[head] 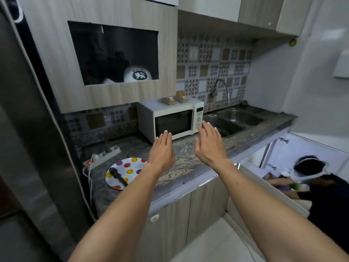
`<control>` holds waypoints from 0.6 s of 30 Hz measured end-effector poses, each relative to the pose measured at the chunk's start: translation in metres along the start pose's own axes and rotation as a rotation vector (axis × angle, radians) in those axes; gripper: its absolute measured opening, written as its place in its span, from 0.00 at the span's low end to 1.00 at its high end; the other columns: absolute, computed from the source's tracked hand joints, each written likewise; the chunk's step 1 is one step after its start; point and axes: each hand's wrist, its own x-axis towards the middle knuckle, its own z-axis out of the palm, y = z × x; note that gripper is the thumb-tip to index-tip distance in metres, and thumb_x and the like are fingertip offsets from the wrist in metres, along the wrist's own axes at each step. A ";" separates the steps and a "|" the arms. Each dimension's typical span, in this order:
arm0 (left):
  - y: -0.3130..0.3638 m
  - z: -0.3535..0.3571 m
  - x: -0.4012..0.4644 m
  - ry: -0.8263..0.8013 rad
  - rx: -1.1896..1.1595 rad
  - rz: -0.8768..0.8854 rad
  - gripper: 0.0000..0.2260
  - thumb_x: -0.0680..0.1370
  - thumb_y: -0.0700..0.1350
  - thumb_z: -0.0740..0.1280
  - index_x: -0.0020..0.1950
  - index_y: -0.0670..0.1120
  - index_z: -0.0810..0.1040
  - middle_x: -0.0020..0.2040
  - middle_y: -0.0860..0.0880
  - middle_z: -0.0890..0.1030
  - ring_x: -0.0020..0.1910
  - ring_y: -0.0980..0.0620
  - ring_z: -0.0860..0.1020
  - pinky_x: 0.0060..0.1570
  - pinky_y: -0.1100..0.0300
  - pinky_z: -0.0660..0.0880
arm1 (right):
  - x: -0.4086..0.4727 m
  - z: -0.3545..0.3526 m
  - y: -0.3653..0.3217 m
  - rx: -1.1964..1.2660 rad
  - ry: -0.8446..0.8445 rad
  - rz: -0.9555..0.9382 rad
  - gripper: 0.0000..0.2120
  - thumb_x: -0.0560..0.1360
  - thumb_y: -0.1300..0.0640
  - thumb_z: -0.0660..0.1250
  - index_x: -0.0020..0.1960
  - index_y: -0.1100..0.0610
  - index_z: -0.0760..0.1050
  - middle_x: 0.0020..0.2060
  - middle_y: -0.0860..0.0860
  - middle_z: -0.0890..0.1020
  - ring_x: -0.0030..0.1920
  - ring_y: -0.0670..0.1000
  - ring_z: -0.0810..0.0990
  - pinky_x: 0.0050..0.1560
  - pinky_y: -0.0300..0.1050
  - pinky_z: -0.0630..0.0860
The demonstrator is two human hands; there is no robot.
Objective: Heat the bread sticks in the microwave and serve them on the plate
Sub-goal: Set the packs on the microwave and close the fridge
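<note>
Risk: no bread sticks visible anywhere; the microwave (171,120), door shut at 12 o'clock, may get run empty. A dark utensil lies on the dotted plate (130,168) at 8 o'clock. Left hand (162,151) and right hand (209,146) hover flat above the desk (188,157), fingers spread, holding nothing.

Dim kitchen — patterned tile backsplash (213,69), wood-grain cabinets (117,14), marbled countertop (188,157).

The white microwave (171,120) stands on the counter against the tiled wall, its dark-windowed door shut and its control panel on the right. The round white plate (125,173), dotted in several colours, lies flat near the counter's front-left edge.
</note>
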 end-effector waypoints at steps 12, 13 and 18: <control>-0.026 0.057 0.066 -0.055 0.011 -0.042 0.30 0.81 0.46 0.57 0.80 0.40 0.49 0.80 0.42 0.50 0.79 0.45 0.52 0.77 0.53 0.48 | 0.067 0.066 0.029 -0.002 -0.096 -0.041 0.24 0.81 0.51 0.54 0.75 0.59 0.64 0.78 0.56 0.62 0.78 0.54 0.58 0.78 0.52 0.53; -0.028 0.062 0.074 -0.058 0.016 -0.049 0.30 0.81 0.46 0.57 0.80 0.40 0.49 0.80 0.42 0.50 0.79 0.45 0.52 0.77 0.53 0.48 | 0.073 0.070 0.032 0.000 -0.097 -0.053 0.25 0.82 0.51 0.54 0.76 0.59 0.64 0.78 0.56 0.62 0.78 0.54 0.57 0.78 0.52 0.53; -0.015 0.095 0.134 -0.083 0.030 -0.118 0.29 0.82 0.46 0.55 0.80 0.40 0.48 0.80 0.42 0.50 0.79 0.45 0.51 0.77 0.53 0.47 | 0.122 0.102 0.072 0.020 -0.097 -0.125 0.25 0.81 0.51 0.54 0.76 0.59 0.65 0.78 0.56 0.62 0.78 0.54 0.58 0.78 0.51 0.53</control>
